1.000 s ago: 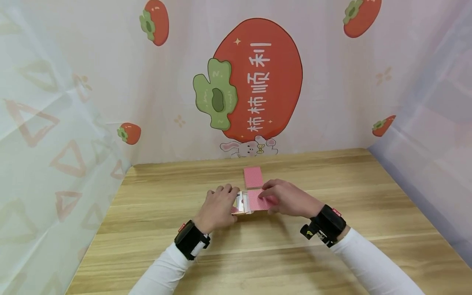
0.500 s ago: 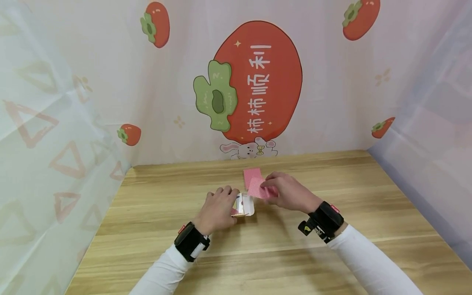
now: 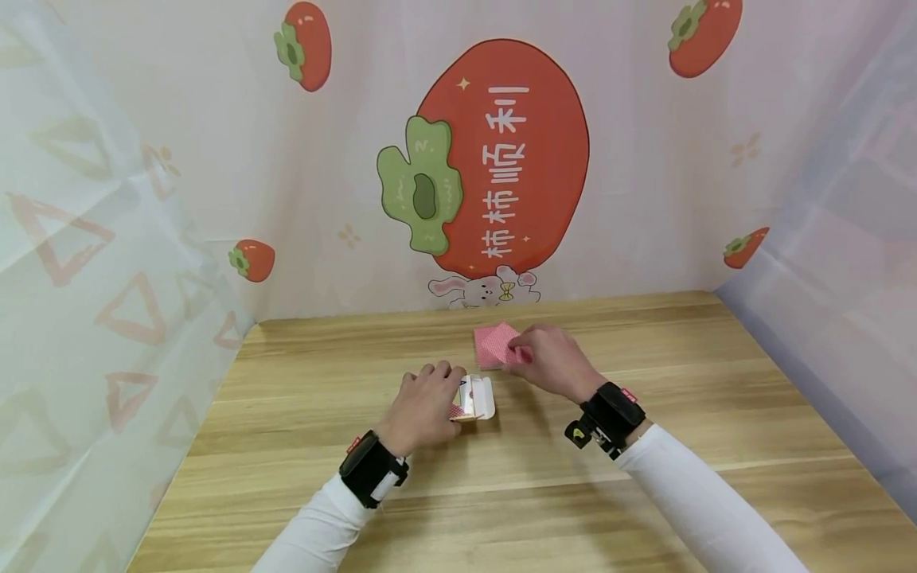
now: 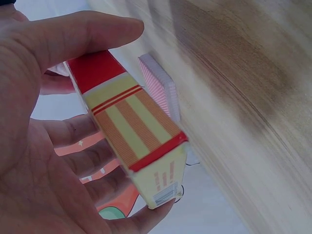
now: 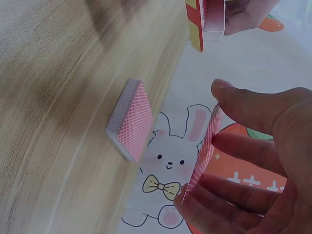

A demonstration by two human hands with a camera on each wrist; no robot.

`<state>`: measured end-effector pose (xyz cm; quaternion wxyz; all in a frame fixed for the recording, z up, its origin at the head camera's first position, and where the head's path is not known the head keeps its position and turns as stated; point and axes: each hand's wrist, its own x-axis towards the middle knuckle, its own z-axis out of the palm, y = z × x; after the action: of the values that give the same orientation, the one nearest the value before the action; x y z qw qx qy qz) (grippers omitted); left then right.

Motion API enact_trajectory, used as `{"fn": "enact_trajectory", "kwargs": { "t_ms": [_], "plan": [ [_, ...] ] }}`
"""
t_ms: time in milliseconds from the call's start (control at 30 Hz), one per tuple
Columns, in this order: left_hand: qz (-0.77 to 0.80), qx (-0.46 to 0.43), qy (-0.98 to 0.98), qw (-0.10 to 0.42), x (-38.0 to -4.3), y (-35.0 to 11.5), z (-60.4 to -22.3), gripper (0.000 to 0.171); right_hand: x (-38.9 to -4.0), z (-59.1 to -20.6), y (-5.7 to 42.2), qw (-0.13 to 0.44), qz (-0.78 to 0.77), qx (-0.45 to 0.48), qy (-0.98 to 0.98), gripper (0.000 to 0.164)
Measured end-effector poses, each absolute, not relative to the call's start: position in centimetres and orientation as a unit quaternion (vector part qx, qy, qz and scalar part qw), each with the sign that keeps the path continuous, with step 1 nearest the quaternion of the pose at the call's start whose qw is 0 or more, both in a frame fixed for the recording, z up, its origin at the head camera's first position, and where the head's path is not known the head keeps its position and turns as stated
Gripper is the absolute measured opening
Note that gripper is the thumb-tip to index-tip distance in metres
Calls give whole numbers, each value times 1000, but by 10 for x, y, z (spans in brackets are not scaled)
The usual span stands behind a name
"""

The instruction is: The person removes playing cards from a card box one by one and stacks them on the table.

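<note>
My left hand (image 3: 427, 402) held the card box (image 4: 141, 126) just off the table (image 3: 458, 509), thumb along one narrow side and fingers spread against the other, close enough together to grip it. Its end flap (image 3: 487, 398) stood open, pointing towards my right. My right hand (image 3: 555, 362) pinched a thin pink-patterned card (image 5: 204, 151) between thumb and fingertips; it looked slim edge-on, but whether it was one card or a few together I couldn't tell. From my head it overlapped the pink-backed stack (image 5: 136, 122), which lay squared on the wood near the backdrop (image 3: 329, 159), yet from my right wrist a clear gap showed between the two. By my judgement a good part was done: the box was open, a thick stack was out and neatly lying flat. What I pinched was out of the box too, but not yet resting anywhere. A reddish pattern showed at the box's mouth, and I couldn't tell whether any cards were left inside.
</note>
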<state>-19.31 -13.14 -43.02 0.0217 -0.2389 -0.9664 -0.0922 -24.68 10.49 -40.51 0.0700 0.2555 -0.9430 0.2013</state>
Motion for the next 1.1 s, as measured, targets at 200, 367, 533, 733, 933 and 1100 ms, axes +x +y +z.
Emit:
{"fn": "enact_trajectory", "kwargs": {
  "t_ms": [200, 367, 533, 733, 933, 1100],
  "plan": [
    [-92, -239, -966, 21, -194, -133, -431, 64, -252, -408, 96, 88, 193, 238, -948, 28],
    [-90, -240, -966, 21, -194, -134, -431, 65, -256, -413, 87, 98, 189, 227, -950, 21],
    [-91, -240, -966, 21, -194, -135, -433, 65, -261, -418, 78, 98, 193, 211, -953, 21],
    [-92, -239, -967, 20, -194, -137, -433, 65, -268, -423, 66, 67, 219, 152, -962, 28],
    [-91, -236, -967, 18, -194, -139, -433, 66, -278, -429, 53, 55, 214, 112, -969, 31],
    [-91, -231, -969, 16, -194, -143, -433, 67, -285, -438, 48, 41, 217, 83, -972, 33]
  ]
}}
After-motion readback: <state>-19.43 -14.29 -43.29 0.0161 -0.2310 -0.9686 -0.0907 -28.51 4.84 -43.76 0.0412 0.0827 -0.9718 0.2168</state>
